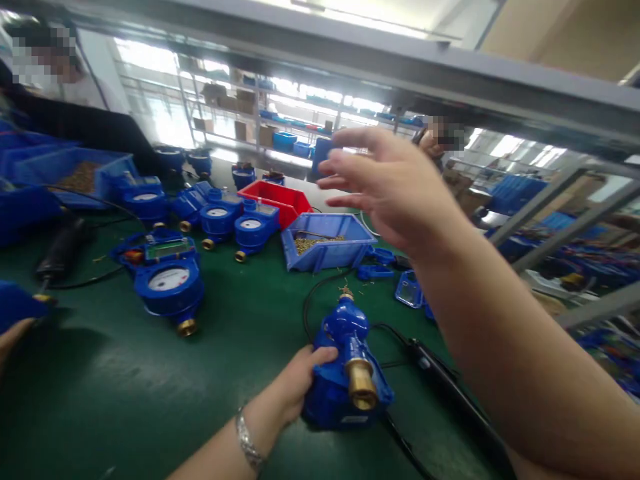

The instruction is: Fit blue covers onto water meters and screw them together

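Note:
My left hand (300, 380) grips the side of a blue water meter (345, 387), which lies with its brass threaded end turned towards me on the green tabletop. A bracelet (246, 440) circles my left wrist. My right hand (377, 180) is raised above the table, fingers apart and slightly curled, with nothing visible in it. Below it stands a light blue bin (333, 243) holding small brass-coloured screws. A black electric screwdriver (450, 393) lies to the right of the held meter, under my right forearm.
Several blue water meters (167, 283) stand at left and centre. Beyond them sits a red bin (280, 200). Loose blue covers (409, 290) lie right of centre. Another person's hand (13, 340) shows at the left edge, beside a second black screwdriver (65, 247). A metal beam (320, 50) crosses overhead.

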`<state>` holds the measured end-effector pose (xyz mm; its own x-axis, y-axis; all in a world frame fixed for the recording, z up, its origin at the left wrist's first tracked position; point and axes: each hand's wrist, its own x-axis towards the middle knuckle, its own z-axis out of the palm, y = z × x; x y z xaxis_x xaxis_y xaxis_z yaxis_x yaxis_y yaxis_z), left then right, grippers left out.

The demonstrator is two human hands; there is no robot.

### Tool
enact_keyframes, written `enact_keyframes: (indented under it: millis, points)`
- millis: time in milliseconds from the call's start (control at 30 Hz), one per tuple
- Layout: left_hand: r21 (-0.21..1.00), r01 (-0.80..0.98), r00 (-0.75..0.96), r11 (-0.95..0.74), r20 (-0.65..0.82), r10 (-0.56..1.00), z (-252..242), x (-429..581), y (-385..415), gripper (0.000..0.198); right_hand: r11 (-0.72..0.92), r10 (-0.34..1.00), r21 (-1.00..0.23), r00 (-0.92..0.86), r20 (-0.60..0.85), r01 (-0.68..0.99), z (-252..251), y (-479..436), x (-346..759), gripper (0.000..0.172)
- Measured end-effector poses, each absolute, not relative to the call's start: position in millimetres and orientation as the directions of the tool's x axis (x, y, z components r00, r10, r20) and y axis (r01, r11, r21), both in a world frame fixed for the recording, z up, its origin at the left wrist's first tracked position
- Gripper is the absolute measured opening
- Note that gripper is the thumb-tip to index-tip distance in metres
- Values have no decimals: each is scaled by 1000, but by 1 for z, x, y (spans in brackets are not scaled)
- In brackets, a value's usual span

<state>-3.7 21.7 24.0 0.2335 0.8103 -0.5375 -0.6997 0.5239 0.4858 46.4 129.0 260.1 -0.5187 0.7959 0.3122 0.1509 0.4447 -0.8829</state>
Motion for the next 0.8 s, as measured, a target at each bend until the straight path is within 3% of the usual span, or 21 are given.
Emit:
enact_keyframes:
  millis: [67, 100, 133, 233, 400, 500, 567, 700, 800]
  points:
    - [527, -653, 251, 544, -527, 812, 19, 15, 29, 33, 559, 815, -797, -329, 478, 227, 255, 129, 108, 28]
    - [544, -643, 246, 539, -520, 818, 17, 16, 29, 36, 531, 847, -742, -238, 475, 409, 244, 127, 137, 28]
    - [558, -634, 238, 536, -519, 821, 17, 14, 28, 38, 424, 892, -633, -177, 417, 648, 227, 124, 163, 29]
    - [576, -604, 203, 551, -557, 805, 19, 6, 24, 39, 183, 977, -349, -131, 167, 919, 162, 108, 221, 24]
    - [577, -557, 221, 598, -591, 776, 25, 9, 21, 39, 0, 1000, -38, 1, 19, 999, 67, 70, 263, 46]
    - [564, -542, 205, 623, -630, 749, 31, 12, 21, 37, -25, 999, 100, 27, -22, 995, 37, 56, 276, 61]
    - [550, -543, 195, 635, -653, 732, 34, 13, 21, 36, -31, 999, 187, 38, -35, 982, 27, 52, 283, 61]
    - [513, -558, 216, 652, -669, 711, 36, 12, 20, 39, -42, 997, 152, 51, -55, 987, 26, 50, 298, 55]
    - [501, -561, 237, 659, -665, 708, 34, 11, 21, 43, -111, 994, -77, 111, -9, 991, 39, 49, 314, 54]
